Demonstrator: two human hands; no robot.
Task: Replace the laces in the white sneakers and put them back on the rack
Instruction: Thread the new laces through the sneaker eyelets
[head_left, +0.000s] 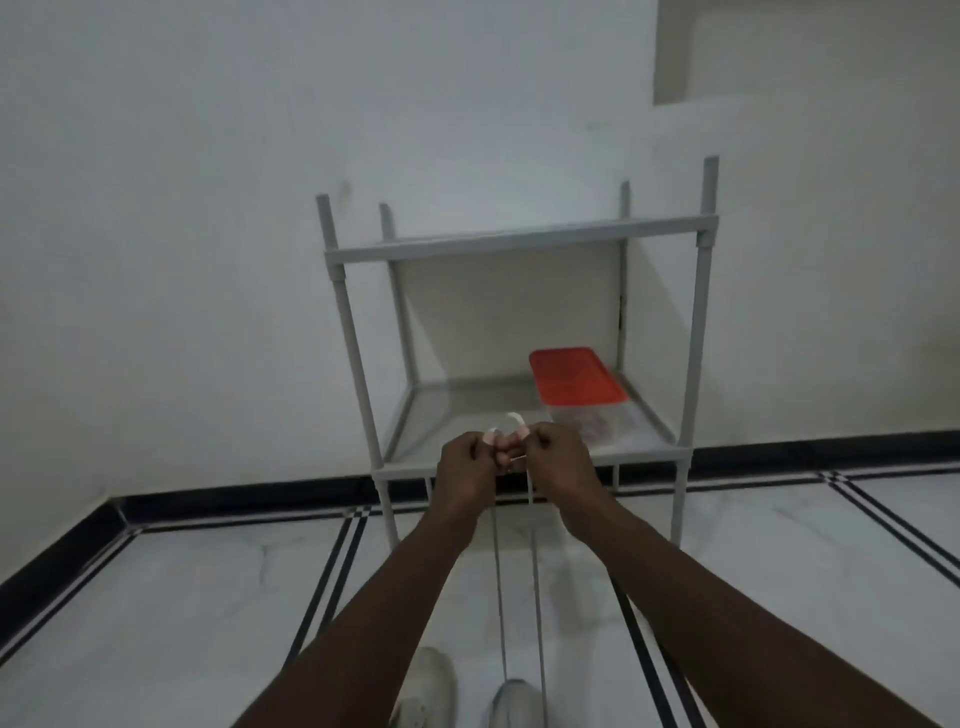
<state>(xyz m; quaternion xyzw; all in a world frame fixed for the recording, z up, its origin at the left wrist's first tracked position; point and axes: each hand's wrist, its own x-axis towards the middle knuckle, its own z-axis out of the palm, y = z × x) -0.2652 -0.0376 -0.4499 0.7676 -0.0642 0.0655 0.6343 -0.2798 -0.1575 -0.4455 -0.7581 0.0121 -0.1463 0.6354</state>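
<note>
Both my hands are raised in front of the grey rack (519, 241). My left hand (465, 475) and my right hand (558, 465) each pinch the upper end of a white lace (535, 571), their fingertips close together. Two strands of the lace hang straight down from the hands to the floor. Two white sneakers stand on the floor at the bottom edge: the left sneaker (428, 686) and the right sneaker (511, 701), partly cut off by the frame. The strands drop to the right sneaker.
A clear plastic box with a red lid (574, 382) sits on the rack's lower shelf (457, 415), at the right. The rack stands against a white wall. The floor is white marble tile with black stripes and a black skirting.
</note>
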